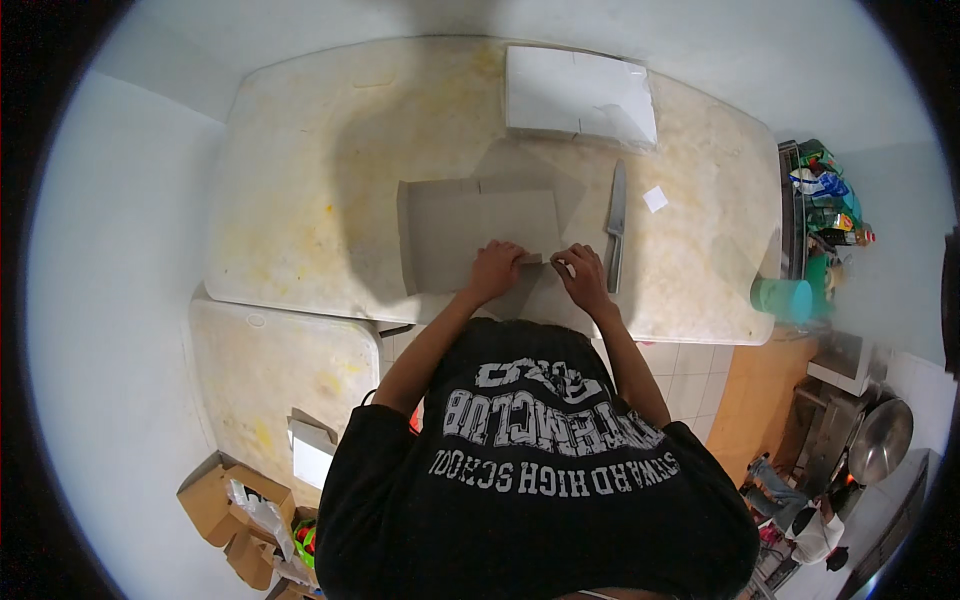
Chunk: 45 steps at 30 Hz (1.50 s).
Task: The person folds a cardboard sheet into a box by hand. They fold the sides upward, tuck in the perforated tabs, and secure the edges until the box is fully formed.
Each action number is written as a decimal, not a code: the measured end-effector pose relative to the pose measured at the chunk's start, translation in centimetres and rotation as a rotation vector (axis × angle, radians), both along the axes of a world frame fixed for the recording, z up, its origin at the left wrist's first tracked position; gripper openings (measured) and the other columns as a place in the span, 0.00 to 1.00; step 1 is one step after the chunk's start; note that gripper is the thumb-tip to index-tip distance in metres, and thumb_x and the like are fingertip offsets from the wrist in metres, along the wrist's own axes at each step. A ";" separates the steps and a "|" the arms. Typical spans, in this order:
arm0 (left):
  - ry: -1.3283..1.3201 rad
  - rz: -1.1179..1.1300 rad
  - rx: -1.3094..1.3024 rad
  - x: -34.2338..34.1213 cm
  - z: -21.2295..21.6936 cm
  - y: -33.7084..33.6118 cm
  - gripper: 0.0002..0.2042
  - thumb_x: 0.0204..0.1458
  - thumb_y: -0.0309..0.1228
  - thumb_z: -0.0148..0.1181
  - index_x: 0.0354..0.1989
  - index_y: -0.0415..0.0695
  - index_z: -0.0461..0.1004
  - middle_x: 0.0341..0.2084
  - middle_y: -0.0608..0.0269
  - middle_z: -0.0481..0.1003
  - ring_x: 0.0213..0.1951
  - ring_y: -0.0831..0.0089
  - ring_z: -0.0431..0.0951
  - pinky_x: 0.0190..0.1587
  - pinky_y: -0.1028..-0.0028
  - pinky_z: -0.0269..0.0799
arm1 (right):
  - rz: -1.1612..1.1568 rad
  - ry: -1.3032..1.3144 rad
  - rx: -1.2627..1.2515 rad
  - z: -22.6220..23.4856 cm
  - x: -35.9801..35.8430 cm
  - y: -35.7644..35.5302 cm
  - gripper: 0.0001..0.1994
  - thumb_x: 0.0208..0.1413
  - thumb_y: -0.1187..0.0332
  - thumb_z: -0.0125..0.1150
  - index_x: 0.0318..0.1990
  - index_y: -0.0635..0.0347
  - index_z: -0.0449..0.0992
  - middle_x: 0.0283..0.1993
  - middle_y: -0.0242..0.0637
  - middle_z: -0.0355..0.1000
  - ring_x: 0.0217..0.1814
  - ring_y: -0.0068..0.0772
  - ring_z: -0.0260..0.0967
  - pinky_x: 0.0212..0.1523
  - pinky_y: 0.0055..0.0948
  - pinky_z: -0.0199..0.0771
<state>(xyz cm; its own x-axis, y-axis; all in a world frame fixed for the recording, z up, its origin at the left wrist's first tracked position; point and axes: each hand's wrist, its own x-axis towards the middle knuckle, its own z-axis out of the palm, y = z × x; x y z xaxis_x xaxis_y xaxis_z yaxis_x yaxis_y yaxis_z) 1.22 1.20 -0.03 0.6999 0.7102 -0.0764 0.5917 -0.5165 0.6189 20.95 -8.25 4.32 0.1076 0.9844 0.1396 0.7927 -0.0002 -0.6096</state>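
Note:
A grey cardboard box (470, 235) lies on the table in front of me, its left and far sides folded up into low walls. At its near right corner my left hand (497, 268) presses the near edge, fingers curled over the cardboard. My right hand (582, 274) pinches a flap of the same corner, a short gap from the left. Both hands are closed, and the fingertips partly hide the corner folds. A large knife (617, 215) rests to the right of the box, its handle toward me. Beyond it is a small white paper square (655, 199).
A white stack of flat cardboard (578, 97) sits at the table's far edge. A teal cup (782, 298) is at the right edge. A lower table (285, 350) with opened cartons (225, 505) nearby stands at left. At lower right are a pan (880, 442) and another person (815, 530).

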 end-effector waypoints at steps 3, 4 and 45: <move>0.035 0.006 -0.038 0.3 0.0 0.2 0.11 0.54 0.33 0.52 0.43 0.52 0.76 0.41 0.64 0.77 0.46 0.60 0.74 0.49 0.50 0.66 | 0.021 -0.021 -0.005 0.0 0.0 0.2 0.04 0.52 0.67 0.62 0.33 0.53 0.78 0.35 0.35 0.69 0.43 0.41 0.67 0.44 0.39 0.68; 0.057 0.003 -0.046 0.4 0.0 0.3 0.11 0.55 0.34 0.51 0.43 0.53 0.77 0.41 0.64 0.77 0.45 0.60 0.75 0.49 0.50 0.66 | 0.021 -0.021 -0.006 0.1 0.0 0.3 0.04 0.52 0.67 0.62 0.33 0.53 0.78 0.35 0.35 0.69 0.43 0.41 0.67 0.44 0.39 0.68; 0.241 0.007 -0.271 1.7 0.3 1.7 0.16 0.56 0.41 0.48 0.48 0.56 0.78 0.45 0.60 0.77 0.50 0.57 0.75 0.56 0.39 0.58 | 0.031 0.103 -0.076 -2.3 -1.5 1.9 0.07 0.42 0.74 0.66 0.29 0.61 0.74 0.32 0.42 0.74 0.38 0.45 0.73 0.40 0.38 0.73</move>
<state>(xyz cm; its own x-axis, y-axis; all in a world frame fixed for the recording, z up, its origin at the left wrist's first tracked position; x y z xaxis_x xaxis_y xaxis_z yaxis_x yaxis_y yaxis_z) 2.95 2.88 0.28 0.6338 0.6465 -0.4246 0.7404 -0.3484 0.5748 19.44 -6.34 2.06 0.0871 0.9947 0.0538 0.7266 -0.0265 -0.6866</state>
